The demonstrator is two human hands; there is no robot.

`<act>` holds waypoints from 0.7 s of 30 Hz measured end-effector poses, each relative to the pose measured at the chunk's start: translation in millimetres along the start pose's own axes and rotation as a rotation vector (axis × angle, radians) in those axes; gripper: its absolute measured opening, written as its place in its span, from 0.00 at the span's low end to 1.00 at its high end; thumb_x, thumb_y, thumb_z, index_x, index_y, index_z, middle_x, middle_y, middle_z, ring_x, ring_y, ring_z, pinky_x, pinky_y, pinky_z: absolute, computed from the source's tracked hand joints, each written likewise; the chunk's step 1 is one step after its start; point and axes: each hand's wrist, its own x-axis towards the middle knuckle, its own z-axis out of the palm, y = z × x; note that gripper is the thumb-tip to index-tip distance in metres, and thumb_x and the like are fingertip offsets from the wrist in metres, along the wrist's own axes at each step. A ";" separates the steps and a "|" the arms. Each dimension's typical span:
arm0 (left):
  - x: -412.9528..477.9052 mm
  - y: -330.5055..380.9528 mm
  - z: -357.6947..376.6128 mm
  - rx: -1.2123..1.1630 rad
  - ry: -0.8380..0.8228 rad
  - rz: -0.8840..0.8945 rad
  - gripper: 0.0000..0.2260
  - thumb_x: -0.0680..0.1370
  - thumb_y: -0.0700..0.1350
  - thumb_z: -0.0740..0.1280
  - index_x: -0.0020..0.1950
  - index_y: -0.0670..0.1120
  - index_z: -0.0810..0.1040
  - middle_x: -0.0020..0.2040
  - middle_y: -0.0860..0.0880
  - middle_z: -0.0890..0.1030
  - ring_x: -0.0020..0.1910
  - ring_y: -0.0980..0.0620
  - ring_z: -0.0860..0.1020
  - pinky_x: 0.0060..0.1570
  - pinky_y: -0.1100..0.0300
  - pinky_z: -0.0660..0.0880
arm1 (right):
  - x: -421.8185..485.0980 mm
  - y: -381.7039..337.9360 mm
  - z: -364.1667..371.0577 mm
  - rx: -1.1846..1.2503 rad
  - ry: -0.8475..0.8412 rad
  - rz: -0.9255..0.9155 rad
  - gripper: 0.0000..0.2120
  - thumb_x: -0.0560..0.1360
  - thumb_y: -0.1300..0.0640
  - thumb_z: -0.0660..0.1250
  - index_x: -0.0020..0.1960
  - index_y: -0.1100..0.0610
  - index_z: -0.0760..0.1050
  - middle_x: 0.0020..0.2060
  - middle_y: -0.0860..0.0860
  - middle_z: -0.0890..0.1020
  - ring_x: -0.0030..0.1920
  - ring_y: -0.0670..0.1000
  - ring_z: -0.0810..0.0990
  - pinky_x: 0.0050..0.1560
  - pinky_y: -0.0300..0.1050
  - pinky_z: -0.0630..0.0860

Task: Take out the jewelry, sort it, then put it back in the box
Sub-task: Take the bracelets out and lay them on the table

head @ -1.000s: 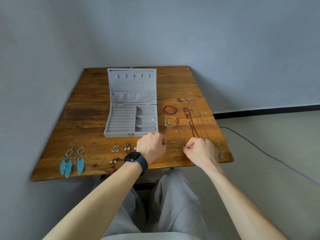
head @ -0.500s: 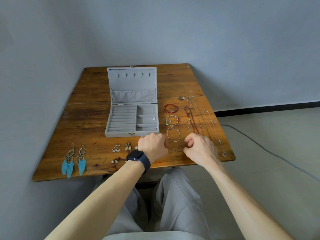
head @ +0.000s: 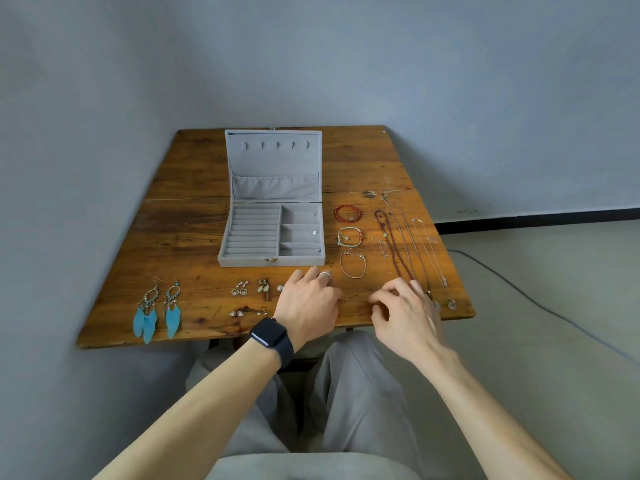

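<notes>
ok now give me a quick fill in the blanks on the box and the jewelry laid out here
1. The lid of the jewelry box is ____.
2. The feather earrings are ____ in colour.
3. The watch is worn on the ____ wrist.
4. The necklaces lie to the ____ of the box.

Missing words: open; blue; left; right

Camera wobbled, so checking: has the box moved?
No. The box still sits with its hinge in line with the plank seam.
</notes>
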 end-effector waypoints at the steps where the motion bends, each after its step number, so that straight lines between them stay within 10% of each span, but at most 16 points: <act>1: -2.3 0.3 -0.3 0.002 -0.003 -0.002 0.16 0.83 0.51 0.57 0.65 0.55 0.80 0.62 0.50 0.77 0.59 0.47 0.71 0.57 0.53 0.67 | -0.6 0.0 0.0 0.001 0.000 0.007 0.07 0.73 0.53 0.70 0.50 0.49 0.84 0.48 0.45 0.79 0.49 0.50 0.74 0.41 0.41 0.63; 21: -14.1 4.0 -2.5 -0.013 -0.019 -0.038 0.15 0.83 0.50 0.57 0.66 0.51 0.77 0.64 0.47 0.76 0.61 0.46 0.72 0.60 0.52 0.68 | -6.9 -0.3 -1.3 -0.022 -0.041 0.043 0.12 0.76 0.51 0.68 0.57 0.50 0.83 0.51 0.48 0.81 0.50 0.50 0.75 0.43 0.40 0.65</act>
